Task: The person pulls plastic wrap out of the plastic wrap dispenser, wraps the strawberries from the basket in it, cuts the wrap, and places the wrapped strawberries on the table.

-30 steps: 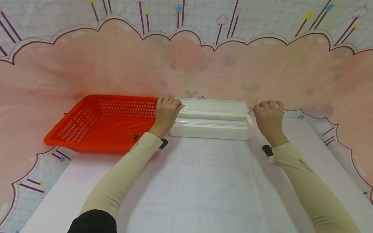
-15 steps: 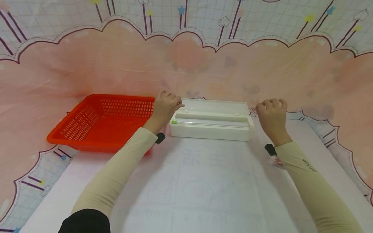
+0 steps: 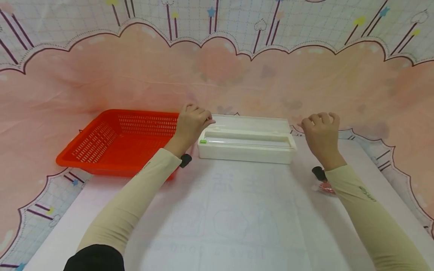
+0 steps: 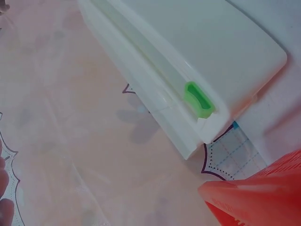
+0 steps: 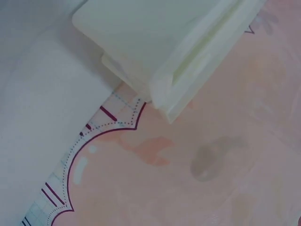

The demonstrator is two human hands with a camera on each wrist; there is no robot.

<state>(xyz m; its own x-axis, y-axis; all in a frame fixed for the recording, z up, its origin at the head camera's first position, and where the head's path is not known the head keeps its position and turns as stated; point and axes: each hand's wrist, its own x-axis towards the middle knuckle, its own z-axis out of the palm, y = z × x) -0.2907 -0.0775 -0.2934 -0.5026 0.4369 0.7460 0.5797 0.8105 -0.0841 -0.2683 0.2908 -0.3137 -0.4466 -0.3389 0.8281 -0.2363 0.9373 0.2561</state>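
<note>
A white cling film dispenser box (image 3: 247, 154) stands at the table's back with its lid (image 3: 251, 122) raised. Its green slider (image 4: 199, 100) sits at the left end of the slot. My left hand (image 3: 193, 122) is raised beside the box's left end, thumb and fingertips pinched together. Beyond the right end, my right hand (image 3: 320, 133) is raised in a similar pinch. Faint glints of clear film (image 4: 81, 188) show in the left wrist view; the film is barely visible between the hands. Fingertips (image 4: 4, 212) show at that view's left edge.
A red plastic basket (image 3: 116, 171) stands left of the box, partly behind my left forearm. A small red and clear packet (image 3: 326, 188) lies partly behind my right sleeve. A patterned cloth (image 3: 162, 71) hangs behind the white table (image 3: 237, 210).
The right hand has moved right and slightly up, away from the box. My left hand has risen and shifted slightly left, uncovering the green slider. More of the packet shows.
</note>
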